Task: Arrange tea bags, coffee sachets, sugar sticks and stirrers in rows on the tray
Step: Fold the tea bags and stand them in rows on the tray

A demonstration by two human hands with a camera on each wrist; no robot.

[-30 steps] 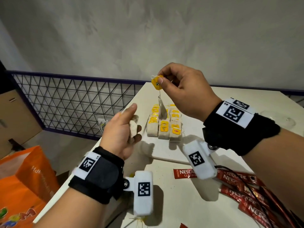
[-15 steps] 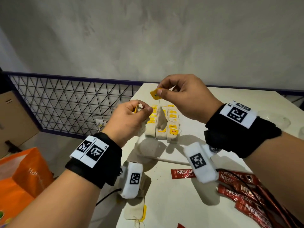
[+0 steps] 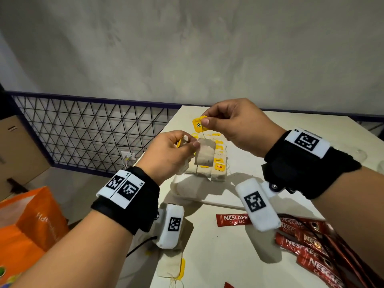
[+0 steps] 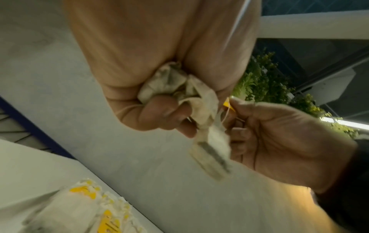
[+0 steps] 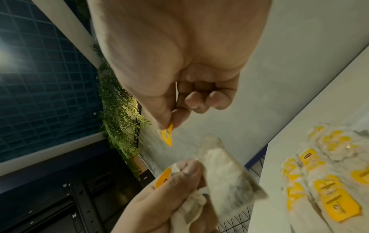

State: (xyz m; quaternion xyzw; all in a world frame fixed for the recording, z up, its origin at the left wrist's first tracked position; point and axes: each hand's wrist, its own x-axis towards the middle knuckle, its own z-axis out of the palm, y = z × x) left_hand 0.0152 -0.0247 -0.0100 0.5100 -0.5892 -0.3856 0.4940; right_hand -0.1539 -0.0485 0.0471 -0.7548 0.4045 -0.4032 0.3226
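Right hand point(image 3: 234, 123) is pinching the yellow paper tag point(image 3: 197, 126), dangling a beige paper tea bag point(image 3: 205, 155) above the white tray point(image 3: 209, 199); left hand point(image 3: 169, 155) is clutching spare crumpled bags point(image 4: 165, 82), probably untangling strings before rowing.

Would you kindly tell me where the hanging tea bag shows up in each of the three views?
Head: the hanging tea bag is at centre, below the right hand, beside the left hand.
Left wrist: right of centre, blurred, in front of the right hand's palm.
Right wrist: lower centre, beside the left thumb.
Shared landmark: the yellow tag pinched by the right hand.
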